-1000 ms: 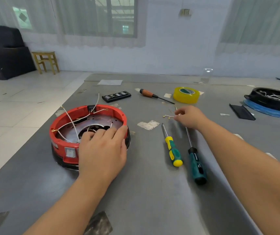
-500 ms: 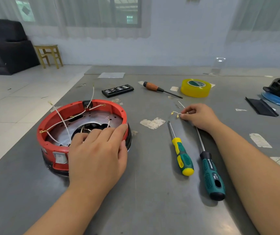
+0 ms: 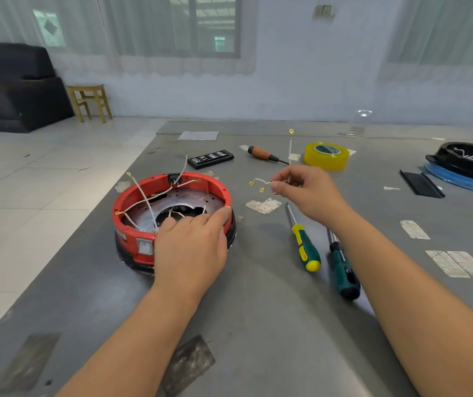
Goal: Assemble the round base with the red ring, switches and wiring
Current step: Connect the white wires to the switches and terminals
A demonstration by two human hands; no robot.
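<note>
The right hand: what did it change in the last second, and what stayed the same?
The right hand lifted the thin white wire with gold terminals off the table. The left hand stayed on the red ring; both screwdrivers kept their places.

Right hand (image 3: pixel 305 190) lifted white wire (image 3: pixel 259 181) (gold terminals) off table.

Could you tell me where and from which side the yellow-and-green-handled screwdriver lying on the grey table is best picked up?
Grip the yellow-and-green-handled screwdriver by its thick handle, from above, fingers across its width. It lies flat, shaft pointing away, with bare grey table on its left; the dark green screwdriver crowds its right.
</note>
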